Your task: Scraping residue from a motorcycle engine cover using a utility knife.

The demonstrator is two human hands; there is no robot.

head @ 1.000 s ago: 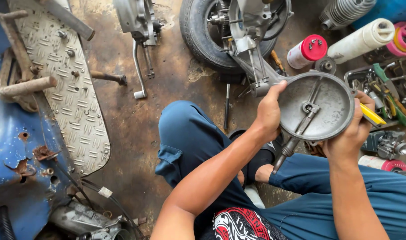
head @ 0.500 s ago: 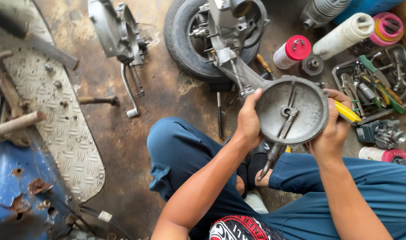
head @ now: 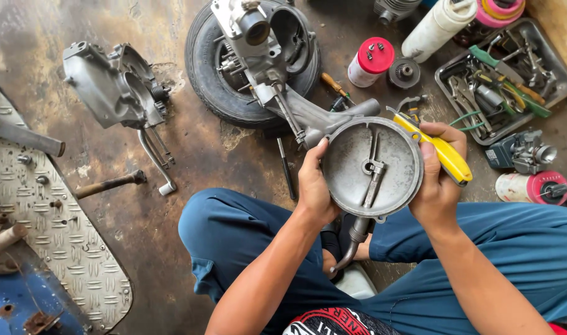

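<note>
I sit cross-legged in blue trousers on a stained concrete floor. Both hands hold up a round grey metal plate [head: 370,167] with a lever arm across its face and a bent pipe hanging below. My left hand [head: 313,186] grips its left rim. My right hand [head: 437,180] grips the right rim and also clasps a yellow-handled tool [head: 448,158] against it.
A small wheel with an engine block [head: 252,56] lies ahead, a grey engine casing [head: 113,87] to the left. A metal tray of tools [head: 507,77] sits at the right, next to a red-lidded can [head: 369,62], a carburettor [head: 522,152] and a checker-plate panel [head: 54,229].
The view has shifted, so the plate and hands sit lower and more central. My grip on the plate and the yellow tool is the same.
</note>
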